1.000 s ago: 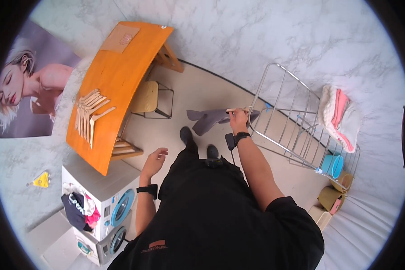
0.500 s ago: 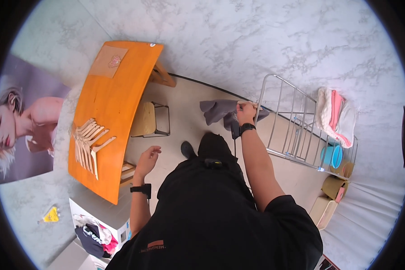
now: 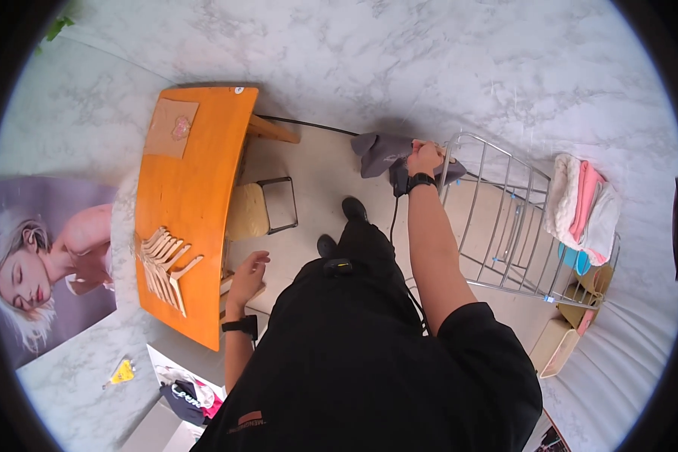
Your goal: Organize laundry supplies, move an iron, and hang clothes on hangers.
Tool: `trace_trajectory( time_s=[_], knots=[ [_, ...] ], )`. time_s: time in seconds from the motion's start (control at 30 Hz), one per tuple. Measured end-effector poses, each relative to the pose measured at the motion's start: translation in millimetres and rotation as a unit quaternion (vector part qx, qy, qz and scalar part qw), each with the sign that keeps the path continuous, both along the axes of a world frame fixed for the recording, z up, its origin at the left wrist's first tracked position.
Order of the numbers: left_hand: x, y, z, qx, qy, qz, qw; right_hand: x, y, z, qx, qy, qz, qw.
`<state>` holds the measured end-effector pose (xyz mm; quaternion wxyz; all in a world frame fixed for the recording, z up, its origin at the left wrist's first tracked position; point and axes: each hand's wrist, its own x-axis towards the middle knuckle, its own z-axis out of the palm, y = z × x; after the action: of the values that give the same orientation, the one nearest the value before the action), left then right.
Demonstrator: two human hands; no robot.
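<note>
Up ahead, beside the near-left end of the metal drying rack (image 3: 478, 285), my right hand (image 3: 426, 157) is closed around the upper part of a dark grey garment (image 3: 379, 153). The cloth hangs out on both sides of my fist, with some pale print on it. Whether a hanger sits inside it is hidden by my fingers. My left hand (image 3: 248, 277) is empty, its fingers loosely bent and apart, just right of the orange table (image 3: 192, 184). Several pale wooden hangers (image 3: 175, 282) lie in a row on that table.
White and pink folded cloths (image 3: 580, 203) lie over the rack's far end. Below it stand a blue basin (image 3: 580, 260) and a beige bin (image 3: 556, 348). A stool (image 3: 248, 211) stands beside the table. Clothes (image 3: 187, 399) lie on a white appliance at lower left.
My right hand has carried the grey garment farther forward and slightly right, alongside the rack's end. My feet have stepped, and the view has shifted. My left hand stays empty.
</note>
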<state>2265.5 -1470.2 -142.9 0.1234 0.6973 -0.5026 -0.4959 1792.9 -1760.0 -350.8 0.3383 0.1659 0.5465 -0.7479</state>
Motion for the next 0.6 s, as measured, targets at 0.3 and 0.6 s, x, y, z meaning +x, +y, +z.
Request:
trace_trajectory(
  time_s=[0.3, 0.6],
  knots=[
    [-17.6, -15.2, 0.9, 0.014, 0.019, 0.072, 0.997, -21.4, -40.7, -11.7, 0.067, 0.000, 0.001, 0.998],
    [-39.3, -5.9, -3.7, 0.005, 0.000, 0.056, 0.998, -25.6, -28.2, -10.1, 0.110, 0.002, 0.038, 0.993]
  ],
)
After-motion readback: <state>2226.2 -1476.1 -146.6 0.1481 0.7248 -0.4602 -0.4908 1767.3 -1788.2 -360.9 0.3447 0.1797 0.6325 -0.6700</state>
